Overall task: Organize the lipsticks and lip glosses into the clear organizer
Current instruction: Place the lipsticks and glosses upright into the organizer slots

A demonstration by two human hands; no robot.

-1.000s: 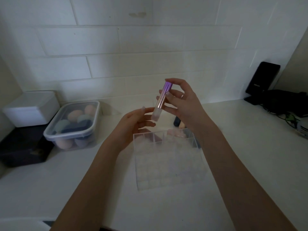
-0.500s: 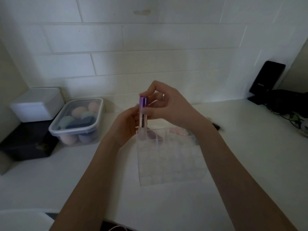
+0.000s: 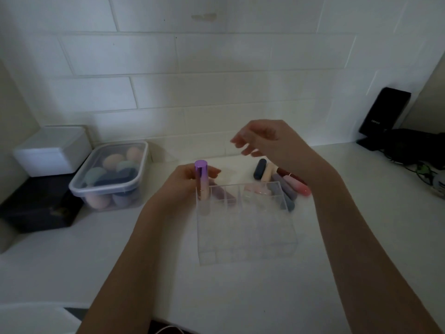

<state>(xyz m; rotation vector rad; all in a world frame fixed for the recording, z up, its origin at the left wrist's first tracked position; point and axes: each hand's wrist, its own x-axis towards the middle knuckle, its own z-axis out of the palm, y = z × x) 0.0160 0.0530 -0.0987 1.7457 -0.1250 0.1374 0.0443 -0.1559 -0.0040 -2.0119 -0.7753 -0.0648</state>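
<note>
A clear organizer (image 3: 245,239) with a grid of small compartments stands on the white counter in front of me. A lip gloss (image 3: 201,182) with a purple cap stands upright in its far-left corner compartment. My left hand (image 3: 185,183) holds the gloss just below the cap. My right hand (image 3: 267,141) hovers above the far side of the organizer, fingers apart and empty. Behind the organizer several lipsticks (image 3: 284,180) lie loose on the counter: a navy one, a cream one, a dark red one, a pink one and a grey one.
A clear lidded tub of makeup sponges (image 3: 110,174) sits at the left, with a white box (image 3: 51,150) on a black box (image 3: 36,206) beside it. A black device (image 3: 382,114) and cables (image 3: 414,155) fill the far right corner. A tiled wall runs behind.
The purple-capped gloss went from my right hand, tilted above the organizer, down into the far-left corner compartment. My right hand let go and lifted away to the right; my left hand now holds the gloss.
</note>
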